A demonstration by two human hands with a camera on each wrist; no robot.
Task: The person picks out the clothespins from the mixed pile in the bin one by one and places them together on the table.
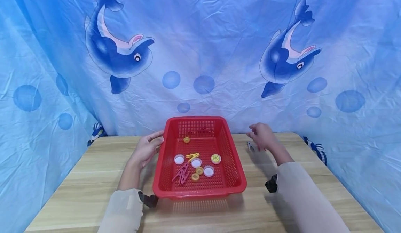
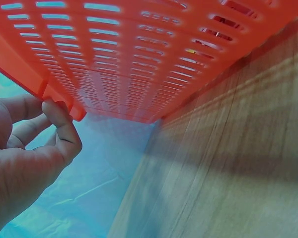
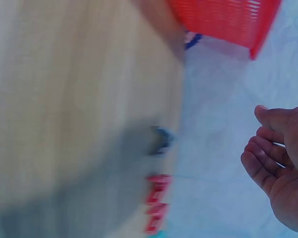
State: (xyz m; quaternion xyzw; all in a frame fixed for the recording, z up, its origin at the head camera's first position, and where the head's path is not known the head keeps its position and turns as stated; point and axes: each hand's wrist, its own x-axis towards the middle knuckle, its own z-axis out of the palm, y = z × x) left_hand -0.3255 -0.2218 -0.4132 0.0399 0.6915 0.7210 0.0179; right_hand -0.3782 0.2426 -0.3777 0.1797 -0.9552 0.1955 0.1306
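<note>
Red perforated plastic basket (image 1: 200, 156) already holds white and yellow bottle caps (image 1: 196, 162) and pink clothes pegs (image 1: 181, 174). Our left hand (image 1: 145, 149) touches its rim with loosely curled fingers. Our right hand (image 1: 261, 135) hovers relaxed, holding nothing, just above a small dark peg (image 1: 250, 146) left on the wooden bench (image 1: 94, 177); we judge the gathering mostly done.

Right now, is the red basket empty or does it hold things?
Not empty: the red basket holds white caps, yellow caps and clothespins on its floor.
</note>
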